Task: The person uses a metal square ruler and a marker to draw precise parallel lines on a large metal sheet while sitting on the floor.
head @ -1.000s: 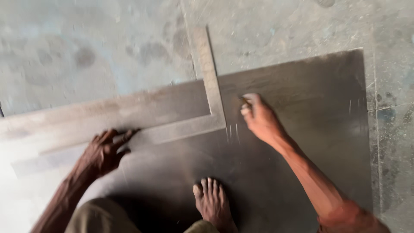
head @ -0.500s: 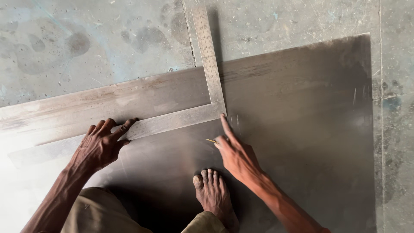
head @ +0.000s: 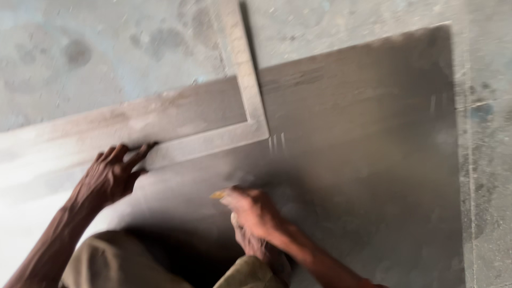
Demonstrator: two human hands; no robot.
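On the dark metal sheet (head: pixel 362 160) spread over the concrete floor (head: pixel 106 48), I saw an L-shaped steel square (head: pixel 242 114) lying flat. Its long blade ran away from me past the sheet's far edge, and its shorter arm ran leftward toward my left hand (head: pixel 109 176). That hand lay spread, fingers pressing the end of the shorter arm, gripping nothing. My right hand (head: pixel 253 210) sat nearer my body, below and slightly left of the square's corner, curled shut around a small yellowish marking tool (head: pixel 217 195) whose tip pointed left; blur kept me from telling what kind of tool it was. A few short scratch marks (head: pixel 276 143) stood just right of the corner, up and to the right of the right hand, apart from it. So the left hand was the one touching the square, while the right hung clear of it. A bare foot (head: pixel 261 250) showed partly beneath the right wrist.
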